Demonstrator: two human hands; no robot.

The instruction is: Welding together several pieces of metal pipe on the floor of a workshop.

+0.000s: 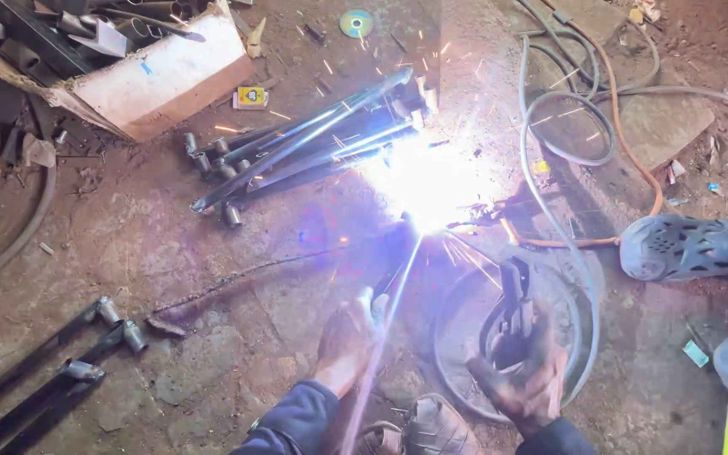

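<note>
A bright white welding arc burns on the ground with sparks flying off it. My left hand steadies a thin metal rod that runs up toward the arc. My right hand grips a dark electrode holder, whose jaws point toward the glare. A pile of dark metal rods with short tube ends lies just left of the arc. The exact piece being welded is hidden by the glare.
More rods with tube ends lie at lower left. A box of scrap metal sits top left. Grey and orange cables loop at right. Grey sandals are at right, my own shoe at the bottom.
</note>
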